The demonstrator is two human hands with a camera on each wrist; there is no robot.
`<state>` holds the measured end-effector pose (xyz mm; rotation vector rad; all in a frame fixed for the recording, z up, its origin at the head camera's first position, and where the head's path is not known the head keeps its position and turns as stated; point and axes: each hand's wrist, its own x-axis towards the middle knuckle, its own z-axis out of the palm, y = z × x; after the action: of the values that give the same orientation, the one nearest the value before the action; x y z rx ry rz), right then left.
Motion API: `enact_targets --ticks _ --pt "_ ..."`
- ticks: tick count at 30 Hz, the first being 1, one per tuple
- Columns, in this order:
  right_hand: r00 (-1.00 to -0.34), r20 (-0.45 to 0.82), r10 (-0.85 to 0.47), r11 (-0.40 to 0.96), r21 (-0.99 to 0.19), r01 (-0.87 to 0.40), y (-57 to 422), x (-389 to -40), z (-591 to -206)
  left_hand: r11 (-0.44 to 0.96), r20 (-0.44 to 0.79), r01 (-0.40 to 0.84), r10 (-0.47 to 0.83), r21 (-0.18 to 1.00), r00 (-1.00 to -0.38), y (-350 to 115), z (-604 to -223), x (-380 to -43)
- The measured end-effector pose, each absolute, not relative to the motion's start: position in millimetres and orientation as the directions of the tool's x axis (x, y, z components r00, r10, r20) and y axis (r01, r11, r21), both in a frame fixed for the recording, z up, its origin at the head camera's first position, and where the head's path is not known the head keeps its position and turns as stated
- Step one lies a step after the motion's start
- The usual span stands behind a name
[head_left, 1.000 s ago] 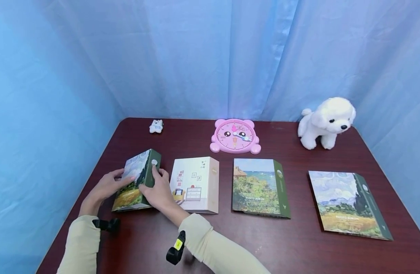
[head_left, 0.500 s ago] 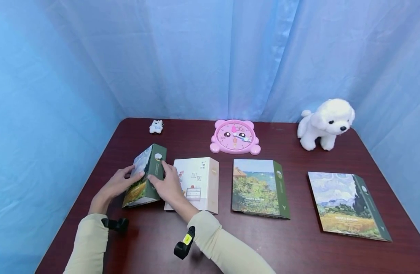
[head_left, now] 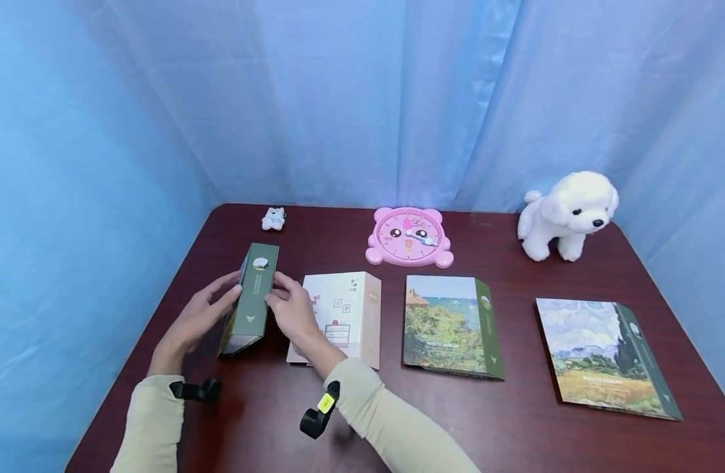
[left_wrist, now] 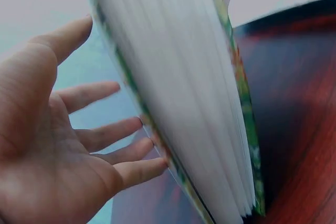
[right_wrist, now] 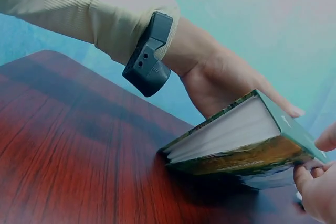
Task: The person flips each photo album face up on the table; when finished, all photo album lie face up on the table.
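A green-spined photo album (head_left: 256, 295) stands tilted on the table at the left, spine turned up. Its white page edges (left_wrist: 178, 103) fill the left wrist view, between two painted covers. My left hand (head_left: 199, 318) supports one cover, its fingers (left_wrist: 105, 132) fairly straight with the tips against it. Opposite, my right hand (head_left: 295, 312) grips the album by the spine's edge, thumb and bent fingers at the corner. In the right wrist view, the right hand (right_wrist: 317, 192) sits at the frame's edge, while the left hand (right_wrist: 226, 85) is partly behind the album.
Just right lies a white album (head_left: 344, 302), partly covered by the right hand. Farther right are a seaside-picture album (head_left: 442, 322) and a wheat-field album (head_left: 599, 348). Behind stand a small white bear figure (head_left: 273, 219), a pink clock (head_left: 409, 238) and a white plush dog (head_left: 566, 213).
Both hands have lifted the leaning album more upright and shifted it slightly right. Its spine now faces up, and its picture cover has turned mostly out of the head view.
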<state>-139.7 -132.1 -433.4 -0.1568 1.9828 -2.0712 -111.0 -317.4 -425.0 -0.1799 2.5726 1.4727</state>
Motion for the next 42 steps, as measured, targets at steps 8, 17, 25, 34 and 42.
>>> enact_targets --ticks 8,17,25,34,42 --pt "-0.956 -0.07 -0.283 -0.102 -0.989 0.103 -135.2 -143.4 -427.4 0.396 -0.136 -0.122 0.006 0.91 -0.991 -312.9 -413.5 -113.6" --pt "-0.939 0.034 -0.341 -0.064 -0.998 -0.014 -139.0 -142.7 -425.8 0.346 -0.089 -0.089 -0.017 0.934 -0.996 -322.2 -408.4 -112.4" --pt "-0.913 0.076 -0.402 0.004 -0.996 -0.084 -148.7 -138.0 -431.4 0.335 -0.066 -0.067 -0.013 0.94 -0.998 -334.2 -408.2 -109.6" --pt "-0.898 0.053 -0.436 0.173 -0.975 -0.141 -158.0 -131.0 -443.5 0.422 -0.049 -0.065 -0.047 0.904 -0.998 -345.7 -401.6 -101.7" --pt "-0.861 -0.015 -0.508 0.283 -0.947 -0.15 -165.9 -125.5 -453.8 0.648 -0.038 -0.096 -0.102 0.755 -0.994 -355.2 -387.4 -94.2"
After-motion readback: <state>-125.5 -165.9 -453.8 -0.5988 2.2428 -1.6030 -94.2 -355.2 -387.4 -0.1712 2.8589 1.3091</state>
